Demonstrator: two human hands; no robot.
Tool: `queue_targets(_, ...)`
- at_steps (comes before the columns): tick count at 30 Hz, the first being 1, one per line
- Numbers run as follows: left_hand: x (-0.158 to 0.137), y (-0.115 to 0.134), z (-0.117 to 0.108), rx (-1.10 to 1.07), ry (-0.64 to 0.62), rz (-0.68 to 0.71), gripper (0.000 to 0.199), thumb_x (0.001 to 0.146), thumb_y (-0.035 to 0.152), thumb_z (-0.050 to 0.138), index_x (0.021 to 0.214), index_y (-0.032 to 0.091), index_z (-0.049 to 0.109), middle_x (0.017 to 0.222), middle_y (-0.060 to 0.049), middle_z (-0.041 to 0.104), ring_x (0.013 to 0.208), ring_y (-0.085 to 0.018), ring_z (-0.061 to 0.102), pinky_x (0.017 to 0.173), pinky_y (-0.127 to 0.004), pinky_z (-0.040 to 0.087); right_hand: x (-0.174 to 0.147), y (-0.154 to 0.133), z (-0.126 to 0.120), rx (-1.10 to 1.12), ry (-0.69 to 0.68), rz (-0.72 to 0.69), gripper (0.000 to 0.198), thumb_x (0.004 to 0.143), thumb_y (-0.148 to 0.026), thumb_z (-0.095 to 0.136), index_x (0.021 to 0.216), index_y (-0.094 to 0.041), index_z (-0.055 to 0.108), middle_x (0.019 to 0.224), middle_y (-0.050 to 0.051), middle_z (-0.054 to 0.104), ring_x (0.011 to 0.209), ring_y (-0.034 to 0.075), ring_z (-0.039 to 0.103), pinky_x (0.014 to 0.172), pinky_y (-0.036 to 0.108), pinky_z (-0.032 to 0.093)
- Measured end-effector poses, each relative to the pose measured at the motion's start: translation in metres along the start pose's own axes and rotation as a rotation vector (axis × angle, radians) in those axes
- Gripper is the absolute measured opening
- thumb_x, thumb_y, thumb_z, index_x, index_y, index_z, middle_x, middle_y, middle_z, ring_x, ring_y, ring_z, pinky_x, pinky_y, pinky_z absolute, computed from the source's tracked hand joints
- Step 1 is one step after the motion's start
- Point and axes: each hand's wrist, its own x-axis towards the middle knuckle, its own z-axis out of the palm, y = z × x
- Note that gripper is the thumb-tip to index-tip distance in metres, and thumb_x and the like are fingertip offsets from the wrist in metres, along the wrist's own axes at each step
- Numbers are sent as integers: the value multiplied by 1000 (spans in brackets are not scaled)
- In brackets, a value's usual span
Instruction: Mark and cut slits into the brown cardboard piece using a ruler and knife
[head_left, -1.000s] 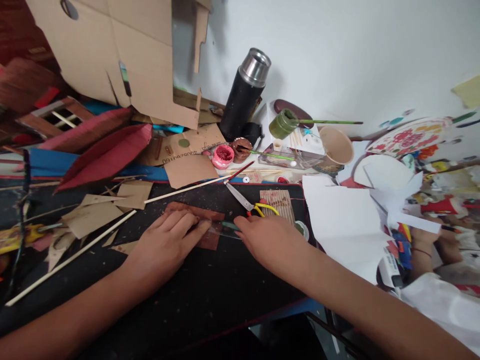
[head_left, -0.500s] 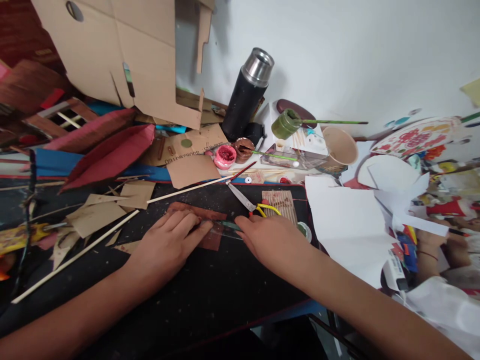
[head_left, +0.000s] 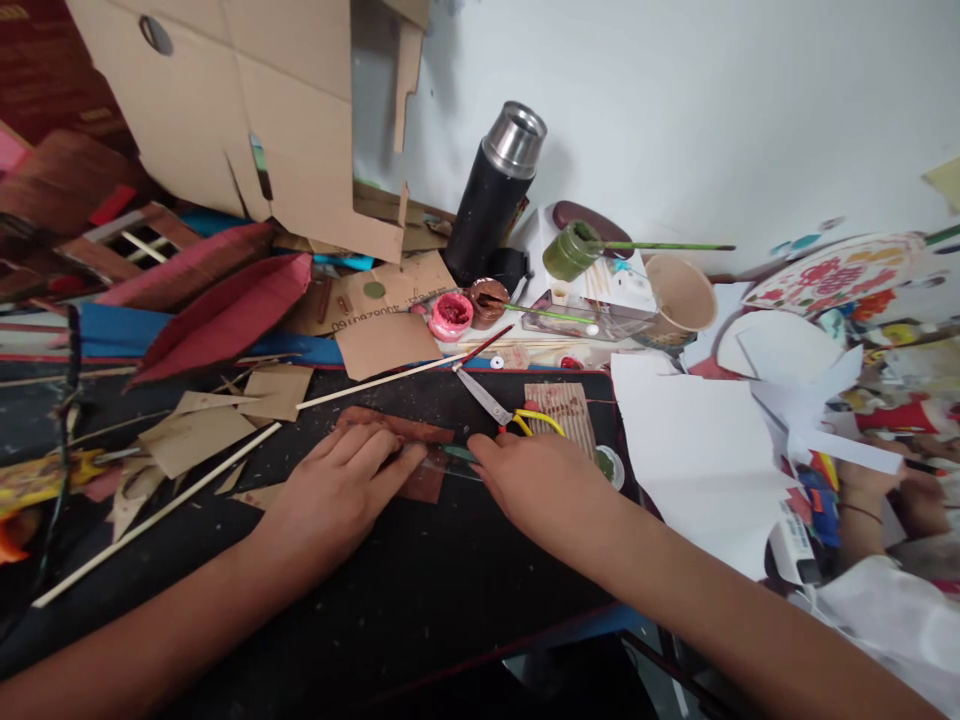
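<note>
My left hand [head_left: 341, 475] presses down on a reddish-brown painted cardboard piece [head_left: 424, 482], its fingers bent and its thumb stretched along a clear ruler-like strip [head_left: 450, 465] on top. My right hand [head_left: 532, 475] is closed, fingertips pinched on a slim green tool [head_left: 459, 453] that points left toward my left thumb. Most of that tool is hidden under the fingers, so its exact kind does not show. Just beyond the right hand lie scissors [head_left: 487, 398] with yellow handles, beside a corrugated cardboard piece [head_left: 562, 415].
Cardboard scraps [head_left: 196, 437] and a pale wooden stick [head_left: 161, 512] lie at left. Behind are a black thermos [head_left: 491, 195], a pink paint pot [head_left: 451, 315] and a green paint jar [head_left: 571, 250] holding a brush. White paper [head_left: 694, 460] and another person's arm [head_left: 859, 510] are at right.
Both hands stay almost where they were, with the right fingertips shifted very slightly left. The whole view has moved a little.
</note>
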Motion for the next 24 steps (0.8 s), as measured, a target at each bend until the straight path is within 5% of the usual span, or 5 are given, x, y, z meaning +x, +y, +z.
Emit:
queue_targets(14,-3,-1,3,-72,-5,-49,39,100,14,46,129,22,72,101,-11,70,96,-28,64,89,-43,54,-1,-1,-2,22,-38,28,16,105,-23,54,114,-19,66,90,11,79,76,31,78,57,32,45)
queue_targets(24,-2,1,2,-65,-19,-71,40,99,13,47,128,23,73,100,-11,70,95,-28,64,88,-42,54,-12,4,1,60,15,11,16,109,-29,52,111,-20,65,95,7,80,76,26,77,56,32,35)
